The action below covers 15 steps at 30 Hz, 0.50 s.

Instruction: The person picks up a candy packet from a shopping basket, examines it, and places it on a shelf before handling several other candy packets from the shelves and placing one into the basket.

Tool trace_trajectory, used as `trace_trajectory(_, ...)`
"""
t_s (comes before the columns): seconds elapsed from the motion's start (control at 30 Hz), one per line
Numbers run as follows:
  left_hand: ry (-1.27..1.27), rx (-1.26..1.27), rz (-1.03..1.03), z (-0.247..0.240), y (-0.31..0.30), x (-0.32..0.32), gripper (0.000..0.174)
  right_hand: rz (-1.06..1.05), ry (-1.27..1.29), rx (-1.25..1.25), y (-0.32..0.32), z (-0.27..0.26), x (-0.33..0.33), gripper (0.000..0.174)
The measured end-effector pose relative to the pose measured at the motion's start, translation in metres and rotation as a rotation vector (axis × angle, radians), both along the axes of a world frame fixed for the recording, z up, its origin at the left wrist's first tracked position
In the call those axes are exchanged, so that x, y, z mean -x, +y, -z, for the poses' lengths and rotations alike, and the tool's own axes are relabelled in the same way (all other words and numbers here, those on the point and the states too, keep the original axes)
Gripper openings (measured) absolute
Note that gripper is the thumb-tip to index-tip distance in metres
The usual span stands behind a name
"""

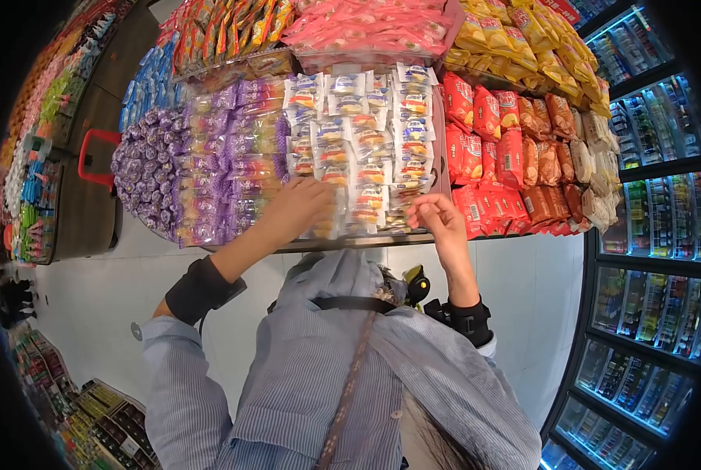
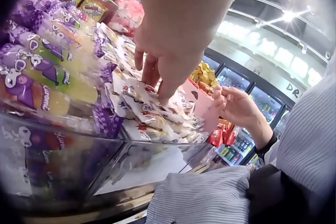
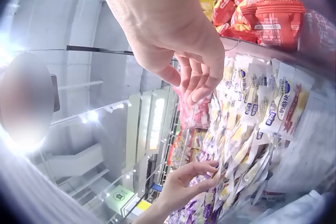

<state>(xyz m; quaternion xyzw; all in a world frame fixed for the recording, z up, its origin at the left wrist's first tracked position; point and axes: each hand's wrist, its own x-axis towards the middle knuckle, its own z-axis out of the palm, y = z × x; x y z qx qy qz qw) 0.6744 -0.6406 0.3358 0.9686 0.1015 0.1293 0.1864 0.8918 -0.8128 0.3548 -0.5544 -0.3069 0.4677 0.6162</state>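
White snack packets (image 1: 335, 149) with blue and red print lie in overlapping rows in the middle of the display. Over their near left part is my left hand (image 1: 299, 205), fingers pointing down. In the left wrist view the left fingertips (image 2: 164, 98) are right at the packets (image 2: 152, 109). Thumb and fingers stand apart in the right wrist view. My right hand (image 1: 442, 223) hovers near the right front edge of the same section, fingers loosely bent. Nothing shows between the right fingers (image 3: 197, 79), which overlap the packet rows' edge in the right wrist view.
Purple-wrapped jelly packs (image 1: 233, 157) fill the left side; red packets (image 1: 476, 149) lie to the right beyond a pink divider (image 2: 197, 106). Pink bags (image 1: 366, 27) and yellow bags (image 1: 507, 39) stand behind. A clear front wall (image 2: 142, 163) edges the display. Drink coolers (image 1: 656, 204) line the right.
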Motion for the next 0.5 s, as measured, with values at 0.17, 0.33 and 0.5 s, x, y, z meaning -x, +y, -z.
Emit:
trace_trajectory(0.17,0.026,-0.038,-0.024,0.002,-0.002,-0.002,0.023,0.001,-0.01,0.0,-0.001,0.0,0.002,0.014)
trace_trajectory(0.33,-0.036,0.057,-0.164,-0.022,-0.003,0.002,0.02,-0.041,-0.005,0.016,0.006,0.0,0.006,0.013)
trace_trajectory(0.5,-0.258,0.182,-0.48,-0.034,-0.003,0.014,0.02,-0.127,0.045,0.005,0.025,0.002,0.02,0.013)
